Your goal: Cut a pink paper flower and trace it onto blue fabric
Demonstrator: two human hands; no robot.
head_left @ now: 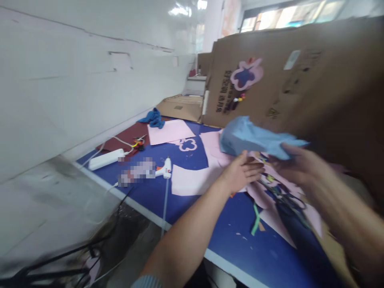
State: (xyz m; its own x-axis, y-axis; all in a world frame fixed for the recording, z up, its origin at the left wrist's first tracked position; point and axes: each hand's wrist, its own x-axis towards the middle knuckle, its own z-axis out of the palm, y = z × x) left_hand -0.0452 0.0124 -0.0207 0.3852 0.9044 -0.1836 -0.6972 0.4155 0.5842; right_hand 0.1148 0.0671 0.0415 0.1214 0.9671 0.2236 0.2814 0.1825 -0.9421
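A crumpled light blue sheet point(250, 138), thin like a bag or cloth, is raised over the right part of the table. My right hand point(295, 162), blurred, grips its right end. My left hand point(244, 174) is held palm inward just below the blue sheet, fingers stretched out and holding nothing. Under my hands lie pink sheets point(192, 182) and a heap of coloured scraps. Dark-handled scissors point(292, 202) rest on that heap near my right forearm. A green strip point(256, 220) lies nearer the front.
A white glue gun point(165, 169) with a long clear glue stick point(165, 200) lies on the blue tabletop point(228, 234). Left of it sits a white power strip point(106, 159) with cords. A dark blue cloth point(154, 117) lies farther back. Large cardboard point(270, 80) stands behind.
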